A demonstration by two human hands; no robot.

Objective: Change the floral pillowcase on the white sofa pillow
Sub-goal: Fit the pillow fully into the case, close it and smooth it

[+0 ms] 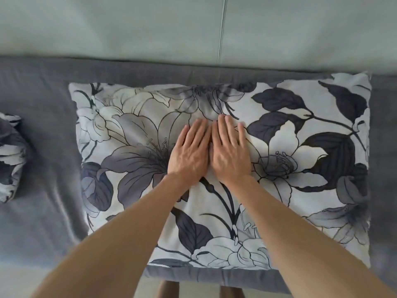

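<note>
A pillow in a floral pillowcase (300,130), white with grey and dark blue lilies and leaves, lies flat on the grey sofa seat (43,130). My left hand (189,153) and my right hand (229,151) rest side by side, palms down, on the middle of the pillow. Both hands are flat with fingers stretched out and hold nothing. At the far left edge lies a bunched piece of cloth with the same floral print (10,155).
The pale sofa back (129,29) with a vertical seam runs across the top. The seat's front edge (214,276) is just below the pillow. Grey seat cover stretches between the pillow and the bunched cloth.
</note>
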